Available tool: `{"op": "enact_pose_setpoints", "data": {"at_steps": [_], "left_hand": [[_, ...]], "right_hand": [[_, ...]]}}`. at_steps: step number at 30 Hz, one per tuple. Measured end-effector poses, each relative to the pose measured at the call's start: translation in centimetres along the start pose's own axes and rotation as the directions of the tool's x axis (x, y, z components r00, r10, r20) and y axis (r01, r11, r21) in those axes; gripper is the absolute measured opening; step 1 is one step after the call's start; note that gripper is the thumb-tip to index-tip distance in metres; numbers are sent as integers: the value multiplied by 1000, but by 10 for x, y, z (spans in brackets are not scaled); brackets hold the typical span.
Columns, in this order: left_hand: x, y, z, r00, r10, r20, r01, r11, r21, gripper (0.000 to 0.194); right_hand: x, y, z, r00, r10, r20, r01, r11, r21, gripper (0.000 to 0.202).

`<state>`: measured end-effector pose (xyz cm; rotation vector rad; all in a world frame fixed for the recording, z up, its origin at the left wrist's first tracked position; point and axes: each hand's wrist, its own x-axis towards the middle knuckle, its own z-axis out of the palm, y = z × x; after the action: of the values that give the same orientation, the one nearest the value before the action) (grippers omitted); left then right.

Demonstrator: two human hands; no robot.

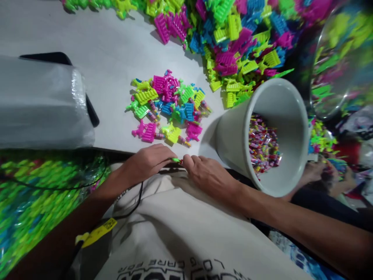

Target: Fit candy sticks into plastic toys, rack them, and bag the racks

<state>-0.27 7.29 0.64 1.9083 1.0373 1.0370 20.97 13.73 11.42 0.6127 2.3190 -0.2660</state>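
At the table's front edge, close to the shirt, my left hand (150, 160) has its fingers closed on a small green plastic piece (175, 160). My right hand (204, 171) meets it from the right, pinching a tiny red item (181, 161) against the green piece. Most of both small items is hidden by fingers. Just beyond the hands lies a small group of pink, yellow, green and blue comb-like toys (169, 91), some joined to little tubes of coloured beads (154, 111). A white bucket (233, 130) tilts at the right with many bead tubes (262, 146) inside.
A large heap of coloured toys (230, 46) covers the back right of the white table (110, 50). Clear plastic bags (40, 103) lie over a dark object at left. Bagged green toys (37, 202) fill the lower left. Another person's hand (314, 171) shows beyond the bucket.
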Motion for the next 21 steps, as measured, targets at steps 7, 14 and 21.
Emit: {"op": "enact_pose_setpoints", "data": {"at_steps": [7, 14, 21], "left_hand": [[1, -5, 3, 997, -11, -74, 14, 999, 45, 16], [2, -3, -1, 997, -60, -48, 61, 998, 2, 11], [-1, -9, 0, 994, -94, -55, 92, 995, -25, 11]], "right_hand": [[11, 0, 6, 998, 65, 4, -65, 996, 68, 15], [12, 6, 10, 998, 41, -52, -34, 991, 130, 14], [12, 3, 10, 996, 39, -76, -31, 995, 95, 18]]}}
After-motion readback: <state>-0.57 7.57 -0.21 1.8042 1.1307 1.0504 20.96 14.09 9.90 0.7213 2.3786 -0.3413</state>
